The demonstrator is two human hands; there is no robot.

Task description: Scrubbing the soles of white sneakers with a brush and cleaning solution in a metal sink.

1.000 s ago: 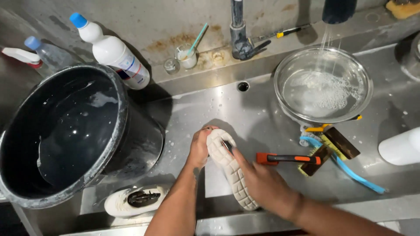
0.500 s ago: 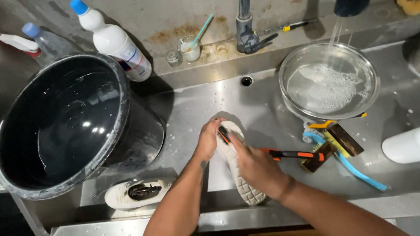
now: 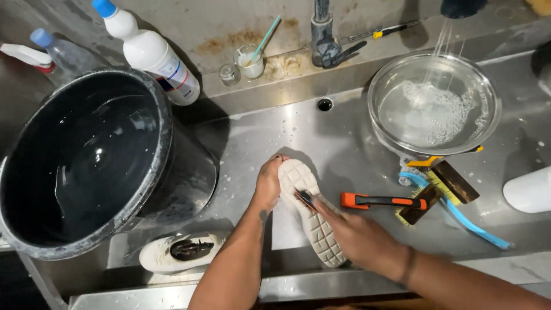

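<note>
My left hand (image 3: 268, 185) grips the upturned shoe (image 3: 310, 212) at its twelve-o'clock end — my right hand's (image 3: 353, 232) fingers clench a small brush (image 3: 305, 198) on its sole.

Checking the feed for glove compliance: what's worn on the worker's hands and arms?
Nothing on either hand: the left hand and right hand are bare, without gloves. Both forearms are uncovered, no sleeves in view. A thin dark band circles the right wrist.

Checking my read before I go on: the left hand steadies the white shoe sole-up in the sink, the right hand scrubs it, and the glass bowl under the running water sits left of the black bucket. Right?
Not quite. In the head view the glass bowl sits to the right of the black bucket, not left. The rest holds: left hand steadies the shoe, right hand scrubs.
</note>
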